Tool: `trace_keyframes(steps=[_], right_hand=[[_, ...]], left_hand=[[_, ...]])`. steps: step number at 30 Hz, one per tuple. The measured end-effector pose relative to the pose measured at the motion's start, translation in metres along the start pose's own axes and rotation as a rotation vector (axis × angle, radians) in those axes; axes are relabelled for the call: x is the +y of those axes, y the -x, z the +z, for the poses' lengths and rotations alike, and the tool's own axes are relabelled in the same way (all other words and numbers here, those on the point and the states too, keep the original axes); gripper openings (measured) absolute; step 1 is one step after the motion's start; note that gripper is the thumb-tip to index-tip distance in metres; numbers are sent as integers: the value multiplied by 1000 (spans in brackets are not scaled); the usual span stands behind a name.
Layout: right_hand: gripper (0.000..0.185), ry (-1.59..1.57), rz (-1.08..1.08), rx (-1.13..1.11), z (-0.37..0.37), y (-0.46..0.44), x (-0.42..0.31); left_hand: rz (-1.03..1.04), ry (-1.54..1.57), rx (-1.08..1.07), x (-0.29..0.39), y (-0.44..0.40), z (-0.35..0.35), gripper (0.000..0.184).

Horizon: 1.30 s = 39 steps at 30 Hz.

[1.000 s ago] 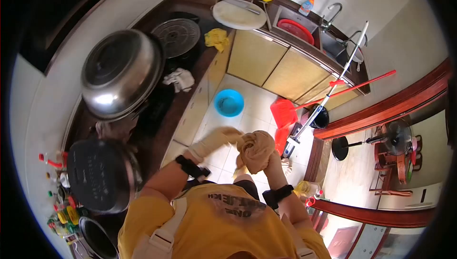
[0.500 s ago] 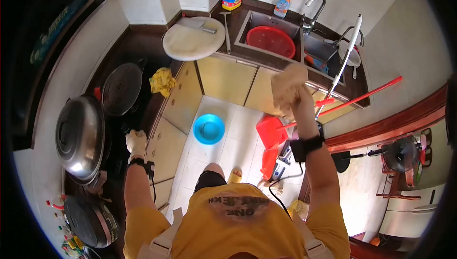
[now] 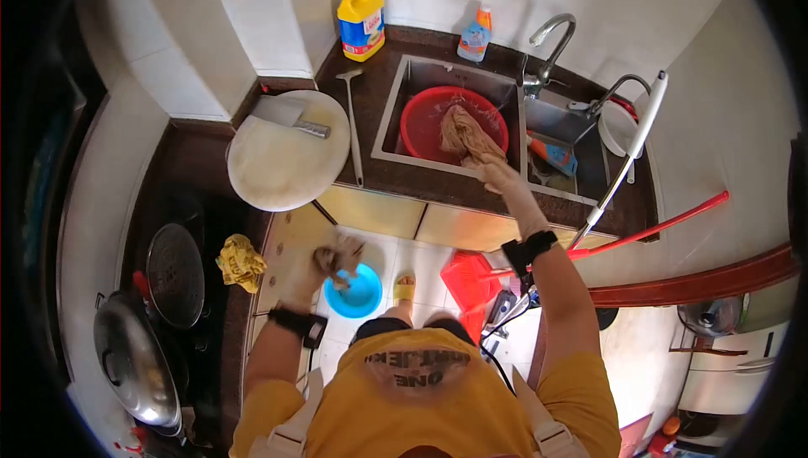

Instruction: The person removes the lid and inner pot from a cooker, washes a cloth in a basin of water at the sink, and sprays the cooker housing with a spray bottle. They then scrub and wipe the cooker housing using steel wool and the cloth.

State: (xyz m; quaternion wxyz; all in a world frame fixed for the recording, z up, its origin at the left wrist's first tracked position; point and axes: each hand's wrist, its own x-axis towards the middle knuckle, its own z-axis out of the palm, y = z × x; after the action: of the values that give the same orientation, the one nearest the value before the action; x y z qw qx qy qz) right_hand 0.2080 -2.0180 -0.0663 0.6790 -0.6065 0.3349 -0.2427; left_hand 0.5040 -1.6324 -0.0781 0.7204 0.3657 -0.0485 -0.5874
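My right hand (image 3: 502,178), in a pale glove, grips one end of a tan cloth (image 3: 465,131). The cloth hangs bunched into the red basin (image 3: 423,135) in the left sink bowl. Lower left, my left hand (image 3: 305,283) is blurred by motion and holds a grey-brown rag (image 3: 340,258) above the blue basin (image 3: 353,291) on the floor. A yellow cloth (image 3: 241,263) lies crumpled at the edge of the stove counter, to the left of my left hand.
A round board (image 3: 282,163) with a cleaver (image 3: 290,115) and a long-handled tool (image 3: 354,125) lie left of the sink (image 3: 383,134). The faucet (image 3: 551,50) stands behind it. A mop pole (image 3: 627,151) and red dustpan (image 3: 465,279) are at right.
My right hand has moved the tan cloth from above the cabinets into the red basin. My left hand has come away from the stove with the rag. The view has shifted towards the sink.
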Motion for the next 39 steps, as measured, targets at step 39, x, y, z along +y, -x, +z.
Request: trace_keyframes(steps=[39], right_hand=[[24,-362,209,215,-34,-280,22]], left_hand=[[-420,-22,158,-141,-538,82,61]])
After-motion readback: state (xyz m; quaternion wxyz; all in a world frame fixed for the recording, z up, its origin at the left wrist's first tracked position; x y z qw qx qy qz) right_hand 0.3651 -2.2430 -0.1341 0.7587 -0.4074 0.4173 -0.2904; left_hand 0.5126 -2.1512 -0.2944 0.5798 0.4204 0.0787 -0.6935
